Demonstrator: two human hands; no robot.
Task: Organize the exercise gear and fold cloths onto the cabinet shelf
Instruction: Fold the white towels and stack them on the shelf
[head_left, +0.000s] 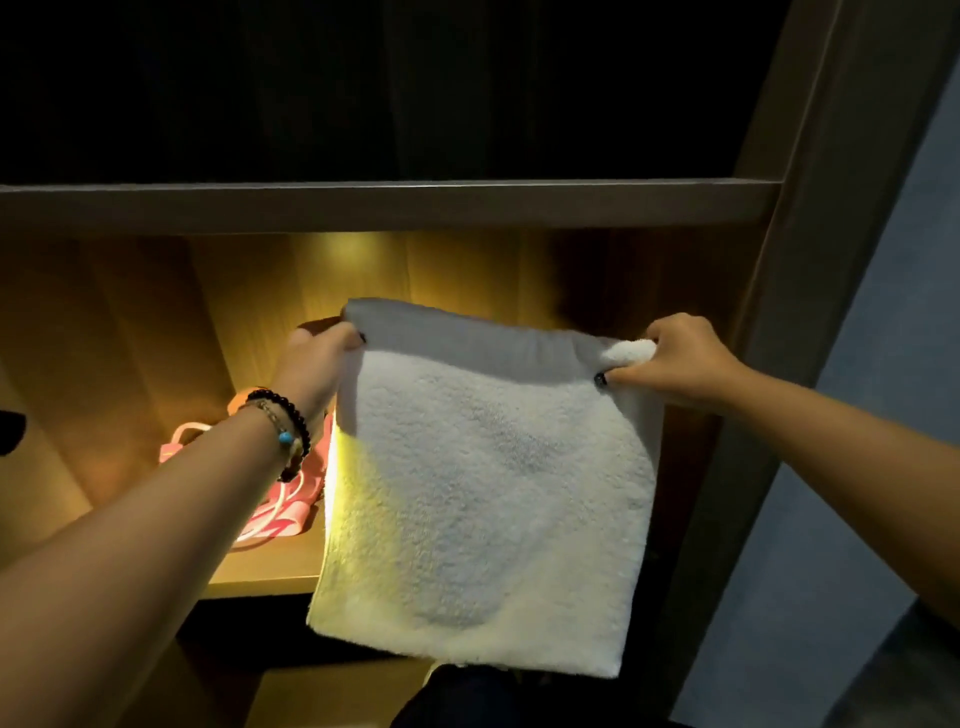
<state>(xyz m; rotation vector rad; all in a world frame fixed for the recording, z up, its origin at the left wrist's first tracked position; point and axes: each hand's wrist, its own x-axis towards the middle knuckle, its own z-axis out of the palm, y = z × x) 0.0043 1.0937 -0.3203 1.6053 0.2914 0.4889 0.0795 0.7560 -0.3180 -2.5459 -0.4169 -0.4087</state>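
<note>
Cabinet (769, 260) framed the whole view, its lit shelf (270, 571) being the landmark for the rest. Towel (483, 483), white and thick, hung in front of the shelf, clear of the board, its top edge stretched between two hands and its lower edge falling below the shelf's front lip. The left hand (317, 358) gripped the top corner nearer the shelf's lit back wall, fingers curled round the cloth; the right hand (680, 358) pinched the other top corner, bunching it slightly.

To fold well, the next move would probably be to bring the two corners together evenly, keeping the top edge taut so the halves match, then lay the cloth flat on the board.

Pink exercise bands (291, 509) lay on the shelf, behind the left forearm and just beside the towel's edge; they took up room at that side, so the folded cloth likely belonged on the free board to the right of them. Beaded bracelets (283, 431) sat on the left wrist, above the shelf.
</note>
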